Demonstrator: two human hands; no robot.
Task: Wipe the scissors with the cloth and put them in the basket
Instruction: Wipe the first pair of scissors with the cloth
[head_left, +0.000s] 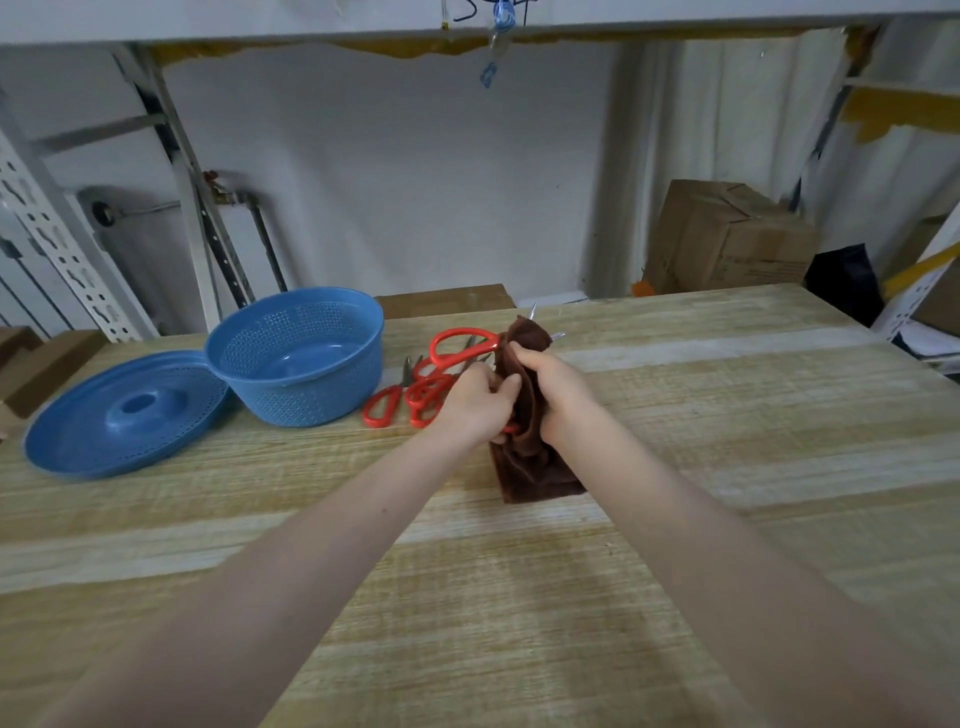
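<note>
Lid (124, 415) far left on worktop (727, 415), basket (298, 358) touching it, spare scissors (415, 387) piled just right. Left hand (475, 402) fingers clenched on held scissors (511, 429) by the handle. Right hand (558, 395) fingers grasp cloth (530, 462) wrapped round the blades.

A brown cloth (525, 400), bunched upright with its lower end on the wooden table (701, 426), wraps a pair of scissors (512, 429). Silver blade tips poke out at the cloth's 12 and 1 o'clock, and a sliver of red handle shows at 7 o'clock. More red-handled scissors (421, 387) lie heaped at its 9 o'clock. Farther along the same bearing, the blue perforated basket (311, 402) stands upright.
</note>
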